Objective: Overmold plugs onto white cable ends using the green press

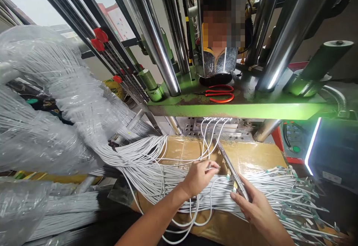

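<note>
My left hand [199,177] is closed in a pinch around a white cable [191,205], whose loops hang below the palm. Its fingertips are just left of a long metal bar [231,167] with small brass-coloured pieces along its near side. That bar is gripped near its lower end by my right hand [256,205], thumb on one side and fingers behind it. It is tilted, its far end pointing at the machine. Under both hands lies a thick spread of white cables [179,180], many with greenish ends at the right.
A green press plate [243,110] on steel columns stands ahead, with red-handled scissors [220,94] on top. Several white cables run from a metal mould [220,125] beneath it. Plastic-wrapped cable bundles [69,89] hang at the left. A person [218,57] is behind the press.
</note>
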Available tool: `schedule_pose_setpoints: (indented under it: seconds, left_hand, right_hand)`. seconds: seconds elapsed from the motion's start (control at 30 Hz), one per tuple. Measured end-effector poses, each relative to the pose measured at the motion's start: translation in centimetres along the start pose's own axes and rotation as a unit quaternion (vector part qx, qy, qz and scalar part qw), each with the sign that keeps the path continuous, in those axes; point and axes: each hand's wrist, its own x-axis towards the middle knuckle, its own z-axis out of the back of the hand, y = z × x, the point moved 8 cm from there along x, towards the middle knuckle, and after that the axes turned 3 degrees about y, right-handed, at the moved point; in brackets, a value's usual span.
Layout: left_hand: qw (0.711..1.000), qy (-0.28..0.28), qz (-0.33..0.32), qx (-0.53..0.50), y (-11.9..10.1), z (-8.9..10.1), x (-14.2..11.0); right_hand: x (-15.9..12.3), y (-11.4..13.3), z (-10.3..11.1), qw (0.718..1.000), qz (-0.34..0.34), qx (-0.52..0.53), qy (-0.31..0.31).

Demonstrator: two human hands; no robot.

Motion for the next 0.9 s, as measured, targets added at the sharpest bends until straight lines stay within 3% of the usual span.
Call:
schedule_pose_setpoints:
  seconds: [0.27, 0.7, 0.9]
  left_hand:
    - [0.987, 0.076, -0.101, 0.101, -0.8, -1.4, 0.7]
    - [0.983, 0.169, -0.058, 0.051, -0.4, -2.1, 2.3]
    - [0.982, 0.167, -0.061, 0.066, -0.5, -1.8, 2.6]
  right_hand:
    - [0.2, 0.1, 0.1, 0.999, 0.006, 0.036, -0.014]
    - [0.6, 0.2, 0.4, 0.998, 0.057, 0.017, -0.022]
    - [0.5, 0.6, 0.3, 0.998, 0.066, -0.005, -0.004]
